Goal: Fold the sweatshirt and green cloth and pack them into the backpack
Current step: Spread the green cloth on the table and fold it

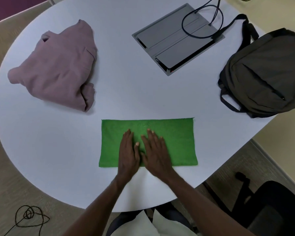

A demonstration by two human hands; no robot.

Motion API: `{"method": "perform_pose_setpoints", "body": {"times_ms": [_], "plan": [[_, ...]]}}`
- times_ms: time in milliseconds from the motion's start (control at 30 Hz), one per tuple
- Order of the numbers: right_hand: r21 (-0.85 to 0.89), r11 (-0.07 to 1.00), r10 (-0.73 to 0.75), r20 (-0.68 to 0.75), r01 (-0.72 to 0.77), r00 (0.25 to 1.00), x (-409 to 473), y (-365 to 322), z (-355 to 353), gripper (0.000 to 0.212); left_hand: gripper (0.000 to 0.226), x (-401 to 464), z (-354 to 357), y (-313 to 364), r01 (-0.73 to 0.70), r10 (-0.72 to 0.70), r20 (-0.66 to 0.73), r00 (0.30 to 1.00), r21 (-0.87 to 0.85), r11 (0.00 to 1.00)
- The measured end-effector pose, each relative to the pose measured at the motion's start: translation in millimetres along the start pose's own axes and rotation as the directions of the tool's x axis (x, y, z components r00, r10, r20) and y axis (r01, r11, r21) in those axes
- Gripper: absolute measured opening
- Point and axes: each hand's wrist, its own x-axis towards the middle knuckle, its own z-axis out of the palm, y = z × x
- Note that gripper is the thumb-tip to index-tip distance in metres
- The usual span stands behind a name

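The green cloth lies flat as a wide rectangle near the table's front edge. My left hand and my right hand rest palm-down side by side on its middle, fingers extended, holding nothing. The mauve sweatshirt sits folded in a bundle at the left of the table. The dark backpack lies at the right edge, zipped as far as I can see, its straps trailing towards the back.
The round white table has a grey cable hatch at the back with black cables looping out. A black office chair stands at the lower right. A coiled cord lies on the floor, lower left.
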Motion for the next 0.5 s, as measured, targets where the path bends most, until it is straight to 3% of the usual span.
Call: {"method": "perform_pose_setpoints", "body": {"times_ms": [100, 167, 233, 400, 500], "plan": [[-0.083, 0.997, 0.006, 0.046, -0.002, 0.999, -8, 13, 15, 0.066, 0.066, -9, 4, -16, -0.022, 0.005, 0.084, 0.996, 0.197, 0.98], [-0.139, 0.99, 0.01, 0.053, -0.002, 0.999, -11, 29, 13, 0.07, 0.074, -9, -2, -28, -0.101, 0.047, 0.143, 0.989, 0.4, 0.911], [-0.157, 0.986, 0.056, 0.025, -0.051, 0.998, -12, 44, 6, 0.072, 0.083, -4, -12, -37, -0.101, 0.027, 0.153, 0.988, 0.498, 0.861], [-0.161, 0.958, 0.234, -0.049, -0.239, 0.971, -17, 88, -7, 0.073, 0.092, 2, -22, -43, -0.091, -0.002, 0.165, 0.986, 0.554, 0.827], [-0.173, 0.955, 0.24, -0.035, -0.242, 0.97, -18, 103, -13, 0.071, 0.091, 6, -22, -41, -0.09, -0.014, 0.181, 0.983, 0.554, 0.827]]}}
